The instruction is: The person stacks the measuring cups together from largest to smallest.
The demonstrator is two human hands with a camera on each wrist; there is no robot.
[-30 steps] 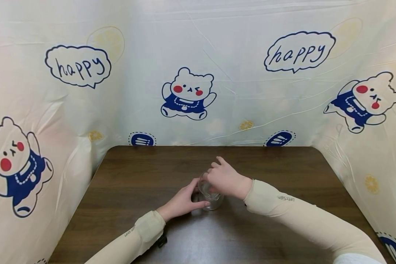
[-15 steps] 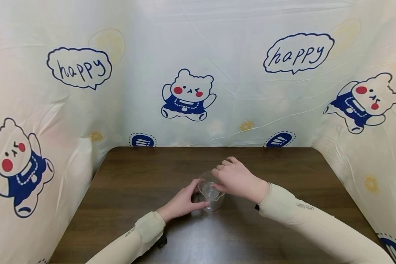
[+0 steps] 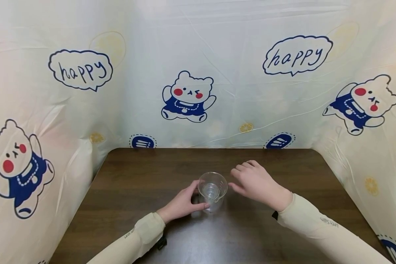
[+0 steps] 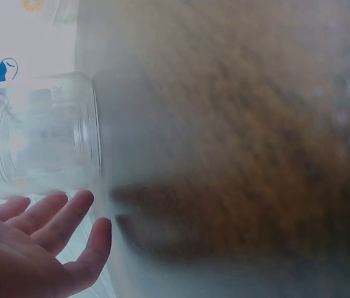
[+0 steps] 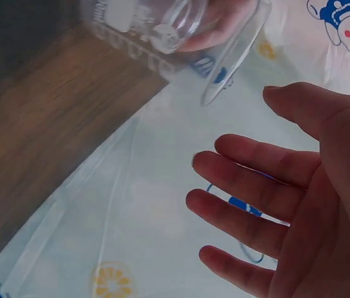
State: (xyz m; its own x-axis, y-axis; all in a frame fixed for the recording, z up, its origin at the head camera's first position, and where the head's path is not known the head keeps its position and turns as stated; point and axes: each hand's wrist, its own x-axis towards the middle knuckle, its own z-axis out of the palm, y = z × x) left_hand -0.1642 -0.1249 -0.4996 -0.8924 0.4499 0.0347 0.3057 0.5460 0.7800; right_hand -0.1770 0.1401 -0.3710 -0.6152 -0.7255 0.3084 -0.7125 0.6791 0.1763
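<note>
A clear beaker (image 3: 220, 200) with a pouring lip and printed markings stands upright on the brown table (image 3: 135, 172). My left hand (image 3: 183, 201) holds it from the left, thumb on the near side and fingers round the far side. Inside the beaker a smaller clear ring shows, perhaps the rim of a nested vessel; I cannot tell. My right hand (image 3: 257, 181) hovers just right of the beaker, apart from it. In the right wrist view, its fingers (image 5: 243, 174) are loosely spread and hold nothing.
Pale cloth (image 3: 237, 73) printed with bears and "happy" bubbles hangs behind the table and along both sides. The table's far edge (image 3: 171, 149) runs behind the beaker. Light glares off the near tabletop.
My right hand has drawn out of the beaker's mouth and moved right, leaving the rim uncovered. The left hand and the beaker have stayed in place.
</note>
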